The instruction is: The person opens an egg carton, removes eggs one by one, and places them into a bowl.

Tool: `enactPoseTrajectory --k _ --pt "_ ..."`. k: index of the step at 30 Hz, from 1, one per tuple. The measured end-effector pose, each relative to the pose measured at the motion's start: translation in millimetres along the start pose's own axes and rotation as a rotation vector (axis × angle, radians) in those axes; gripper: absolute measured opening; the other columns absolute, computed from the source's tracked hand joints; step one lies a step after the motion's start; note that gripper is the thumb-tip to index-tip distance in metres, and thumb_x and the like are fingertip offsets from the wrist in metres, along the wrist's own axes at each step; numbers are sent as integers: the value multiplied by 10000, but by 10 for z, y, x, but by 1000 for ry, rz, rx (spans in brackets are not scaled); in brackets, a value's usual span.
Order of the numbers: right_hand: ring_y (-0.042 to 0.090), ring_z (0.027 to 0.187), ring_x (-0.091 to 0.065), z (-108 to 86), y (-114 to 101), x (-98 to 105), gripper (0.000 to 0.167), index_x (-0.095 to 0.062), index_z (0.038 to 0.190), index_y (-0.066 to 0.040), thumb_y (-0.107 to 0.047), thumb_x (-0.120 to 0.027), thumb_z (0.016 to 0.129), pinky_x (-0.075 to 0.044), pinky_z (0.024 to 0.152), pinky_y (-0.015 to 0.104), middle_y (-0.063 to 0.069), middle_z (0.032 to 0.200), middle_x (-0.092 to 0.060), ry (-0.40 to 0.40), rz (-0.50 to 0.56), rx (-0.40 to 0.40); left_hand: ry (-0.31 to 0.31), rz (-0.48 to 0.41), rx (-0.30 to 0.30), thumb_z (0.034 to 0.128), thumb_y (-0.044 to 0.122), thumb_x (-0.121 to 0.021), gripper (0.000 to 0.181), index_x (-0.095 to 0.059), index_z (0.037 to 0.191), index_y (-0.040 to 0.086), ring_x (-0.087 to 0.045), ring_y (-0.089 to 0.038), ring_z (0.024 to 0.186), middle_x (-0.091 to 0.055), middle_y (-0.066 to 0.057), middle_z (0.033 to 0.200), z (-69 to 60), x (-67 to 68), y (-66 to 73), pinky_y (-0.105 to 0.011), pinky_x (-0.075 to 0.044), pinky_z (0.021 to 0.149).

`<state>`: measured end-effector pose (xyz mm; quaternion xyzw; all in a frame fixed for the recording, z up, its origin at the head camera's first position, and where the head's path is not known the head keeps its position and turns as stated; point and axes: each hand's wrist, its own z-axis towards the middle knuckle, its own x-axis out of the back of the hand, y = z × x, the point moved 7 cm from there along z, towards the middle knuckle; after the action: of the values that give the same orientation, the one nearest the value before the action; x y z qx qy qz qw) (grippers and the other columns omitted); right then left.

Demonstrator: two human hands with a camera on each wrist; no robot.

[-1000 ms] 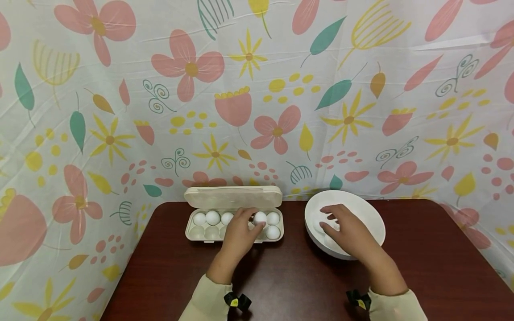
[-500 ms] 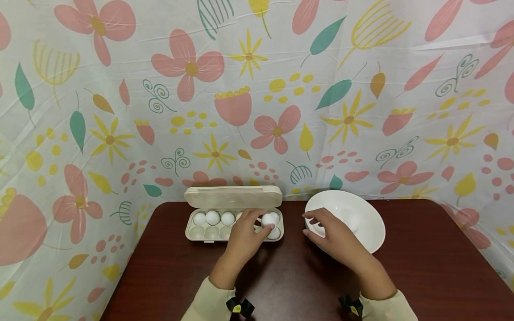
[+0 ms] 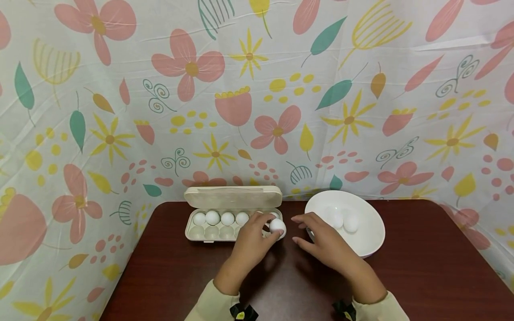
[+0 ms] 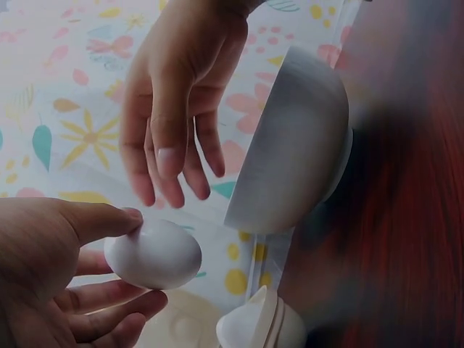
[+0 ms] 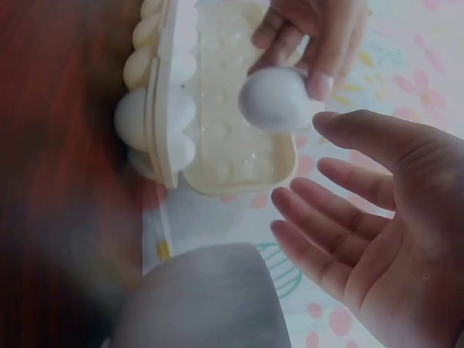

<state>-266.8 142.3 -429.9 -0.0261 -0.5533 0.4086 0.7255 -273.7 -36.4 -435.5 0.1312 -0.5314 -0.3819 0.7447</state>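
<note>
The left hand (image 3: pixel 252 238) pinches a white egg (image 3: pixel 278 227) between thumb and fingers, above the right end of the cream egg carton (image 3: pixel 234 197). In the left wrist view this egg (image 4: pixel 154 254) is held clear of the carton. Facing it, the right hand (image 3: pixel 331 245) holds nothing, its fingers apart and gently bent, at the left rim of the white bowl (image 3: pixel 371 232). Seen from the right wrist, the right hand's (image 5: pixel 377 210) thumb tip is close beside the held egg (image 5: pixel 277 99). White eggs (image 3: pixel 213 217) sit in the carton's back row; the left hand hides part of it.
Inside the bowl lie white eggs (image 3: pixel 350 222). Carton and bowl stand side by side at the back of the dark red-brown table (image 3: pixel 168 276). Behind them hangs a floral cloth (image 3: pixel 281 80). The carton's lid stands raised against the cloth side.
The left hand has lifted an egg from the carton's back row and carried it rightward. The right hand has withdrawn from over the bowl, moving left toward the egg, and holds nothing.
</note>
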Motion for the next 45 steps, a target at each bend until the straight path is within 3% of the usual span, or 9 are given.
enactPoseTrajectory --k 12,19,26,45 --pt "184 1073 -683 13 -126 -92 518 -558 1347 -161 -196 -791 886 -581 904 393 10 1242 -603 -25 81 35 -18 -5 -47 878 303 -792 355 -684 1184 160 -673 -146 890 -648 -9 1040 -21 -13 81 -222 -534 731" --pt "133 1104 -647 18 -157 -129 497 -587 1317 -164 -214 -805 873 -561 926 369 -70 1216 -607 2 44 62 -41 -32 -58 885 298 -787 345 -687 1190 172 -683 -175 918 -651 -6 1070 -31 -47 111 -225 -545 751" --pt "100 1111 -628 21 -159 -139 518 -596 1308 -162 -184 -827 844 -542 941 377 -63 1203 -632 28 14 72 -62 -26 -47 883 314 -789 363 -688 1207 185 -680 -133 921 -653 18 1099 -37 -69 129 -201 -539 754" --pt "77 1039 -655 8 -115 -161 501 -585 1270 -170 -122 -828 835 -555 923 382 -74 1150 -634 15 46 19 -53 -51 -66 884 291 -792 345 -689 1188 163 -678 -126 914 -654 8 1084 -50 -59 175 -206 -543 759"
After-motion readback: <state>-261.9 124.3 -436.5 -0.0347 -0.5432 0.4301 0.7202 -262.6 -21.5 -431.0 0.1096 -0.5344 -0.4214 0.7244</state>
